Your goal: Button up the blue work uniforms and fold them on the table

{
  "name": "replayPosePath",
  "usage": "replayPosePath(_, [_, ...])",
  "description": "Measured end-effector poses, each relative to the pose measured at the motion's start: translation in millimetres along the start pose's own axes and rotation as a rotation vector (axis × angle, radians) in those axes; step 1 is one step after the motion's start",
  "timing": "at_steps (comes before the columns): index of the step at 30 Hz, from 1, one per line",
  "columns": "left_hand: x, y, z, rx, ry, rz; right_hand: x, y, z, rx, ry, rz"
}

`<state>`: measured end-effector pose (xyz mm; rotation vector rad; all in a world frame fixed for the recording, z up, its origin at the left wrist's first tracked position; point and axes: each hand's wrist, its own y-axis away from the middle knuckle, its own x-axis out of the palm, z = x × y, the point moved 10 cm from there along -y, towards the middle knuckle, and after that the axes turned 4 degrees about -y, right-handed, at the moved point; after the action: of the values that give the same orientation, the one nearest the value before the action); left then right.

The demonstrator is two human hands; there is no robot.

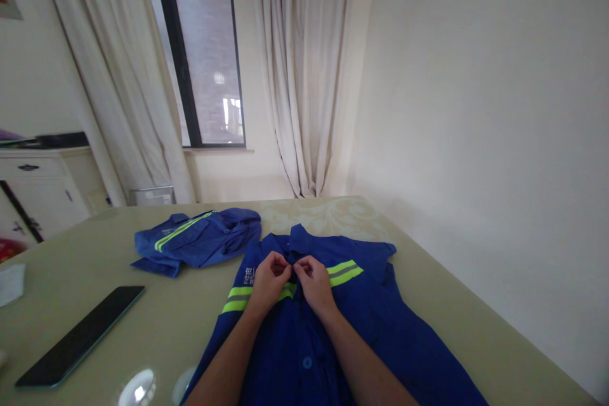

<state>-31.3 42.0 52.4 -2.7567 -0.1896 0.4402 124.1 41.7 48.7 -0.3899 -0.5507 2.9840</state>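
Observation:
A blue work jacket (380,317) with yellow-green and grey reflective bands lies front side up on the table, its collar pointing away from me. Both my hands meet at the front placket just below the collar. My left hand (272,279) pinches the placket edge beside the white lettering on the chest. Close against it, my right hand (311,279) pinches the other side of the placket. Whatever sits between the fingertips is too small to make out. Lower on the front, a round blue button (307,363) shows.
Another blue garment (200,241) with a reflective stripe lies bunched at the far left. A dark flat tablet-like slab (80,337) rests on the table (157,317) at left, near a white paper (12,284). A wall (499,139) runs along the right side.

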Motion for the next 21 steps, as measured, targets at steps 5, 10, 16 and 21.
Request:
replayPosePath(5, [0.5, 6, -15, 0.07, -0.202, 0.021, 3, -7, -21, 0.138, -0.111, 0.023])
replayPosePath(10, [6.1, 19, -35, 0.173, -0.372, 0.05, 6, -16, -35, 0.229, -0.183, 0.099])
replayPosePath(16, [-19.0, 5, -25, 0.13, -0.492, -0.05, -3, -13, -39, 0.247, -0.224, 0.06])
replayPosePath(21, [-123.5, 0, 12, -0.103, -0.665, -0.289, -5, -6, -18, 0.021, 0.009, 0.022])
